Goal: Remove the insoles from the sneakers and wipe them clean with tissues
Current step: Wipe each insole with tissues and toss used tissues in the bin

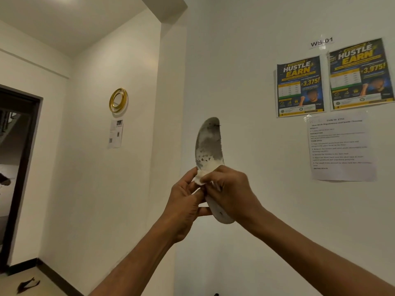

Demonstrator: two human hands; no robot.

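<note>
Insole (208, 144) held upright at frame centre against the wall (245, 82), toe at 12 o'clock, heel at 6. Left hand (183, 207) grips the lower part from 9 o'clock. Right hand (229, 191) wraps from 3, fingers pinching a tissue (201, 178) wad onto the insole's mid face. Grey grime sits above the wad, so my call: keep the heel braced, stroke toward 12, refold tissue when soiled. No containers or sneakers in view.

Warm, dimmish indoor light from a ceiling glow at top left; soft shadows; dark doorway (17, 167). Wide-angle bending at edges, poster (300, 86) print slightly blurred.
</note>
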